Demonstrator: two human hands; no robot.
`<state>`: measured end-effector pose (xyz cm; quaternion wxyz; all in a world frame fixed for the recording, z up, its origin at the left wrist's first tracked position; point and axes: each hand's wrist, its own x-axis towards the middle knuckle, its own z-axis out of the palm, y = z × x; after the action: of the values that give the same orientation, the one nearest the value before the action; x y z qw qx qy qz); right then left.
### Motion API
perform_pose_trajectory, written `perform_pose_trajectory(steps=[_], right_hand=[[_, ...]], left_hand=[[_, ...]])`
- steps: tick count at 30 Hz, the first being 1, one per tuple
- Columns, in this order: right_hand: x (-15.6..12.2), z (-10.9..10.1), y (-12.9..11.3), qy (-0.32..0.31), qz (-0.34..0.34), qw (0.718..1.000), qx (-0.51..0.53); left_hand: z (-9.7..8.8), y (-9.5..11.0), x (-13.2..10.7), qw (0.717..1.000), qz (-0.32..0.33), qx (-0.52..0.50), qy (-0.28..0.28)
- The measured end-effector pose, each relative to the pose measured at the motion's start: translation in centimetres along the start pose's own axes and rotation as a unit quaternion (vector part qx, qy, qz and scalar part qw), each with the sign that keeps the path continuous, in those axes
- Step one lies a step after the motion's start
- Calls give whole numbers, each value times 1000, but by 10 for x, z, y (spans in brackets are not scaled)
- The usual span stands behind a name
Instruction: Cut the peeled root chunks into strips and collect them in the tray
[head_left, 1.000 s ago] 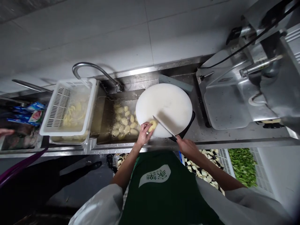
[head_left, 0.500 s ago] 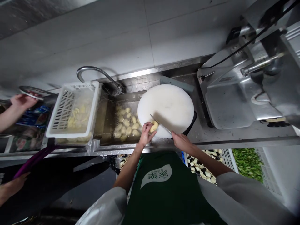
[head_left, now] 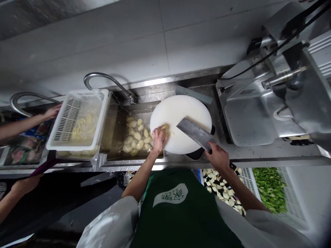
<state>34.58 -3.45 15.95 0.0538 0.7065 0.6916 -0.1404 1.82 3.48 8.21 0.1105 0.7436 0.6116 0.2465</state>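
Note:
A round white cutting board [head_left: 186,117] lies across the right end of the sink. At its left edge, my left hand [head_left: 158,140] is closed around a peeled potato [head_left: 165,129], which is smeared by motion. My right hand [head_left: 218,157] grips a cleaver [head_left: 195,132] by its handle. The broad blade is tilted over the right front part of the board, apart from the potato. A small pale bit lies on the board between potato and blade. Several peeled potatoes [head_left: 137,136] sit in water in the sink just left of my left hand.
A white slotted basket [head_left: 55,139] with cut potato pieces stands to the left. Beside it are a co-worker's hands [head_left: 53,112]. A faucet [head_left: 108,77] arches behind. A metal slicer [head_left: 258,117] stands right. Below are crates of cut eggplant [head_left: 222,189] and green vegetables [head_left: 269,189].
The cleaver has come away from the potato, moved right and turned its broad side up. My left hand shifted slightly left with the potato. The co-worker's upper hand moved to the basket.

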Motion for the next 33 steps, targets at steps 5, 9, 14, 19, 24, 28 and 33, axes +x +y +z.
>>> perform_pose_trajectory(steps=[5, 9, 14, 19, 24, 28, 33], right_hand=[[5, 33, 15, 37, 17, 999, 22], [2, 42, 18, 44, -3, 998, 42], [-1, 26, 23, 41, 0, 991, 124], [12, 20, 48, -73, 14, 921, 383], [20, 50, 72, -174, 91, 815, 545], [14, 73, 82, -171, 137, 782, 583], [10, 79, 96, -139, 169, 770, 600]], left_hand=[[17, 43, 5, 965, 116, 136, -194], [22, 60, 11, 947, 104, 202, -227], [12, 55, 22, 931, 106, 242, -251], [4, 41, 51, 928, 97, 223, -283], [0, 37, 66, 932, 88, 187, -297], [5, 48, 66, 932, 65, 186, -305], [21, 71, 83, 940, 101, 107, -309]])
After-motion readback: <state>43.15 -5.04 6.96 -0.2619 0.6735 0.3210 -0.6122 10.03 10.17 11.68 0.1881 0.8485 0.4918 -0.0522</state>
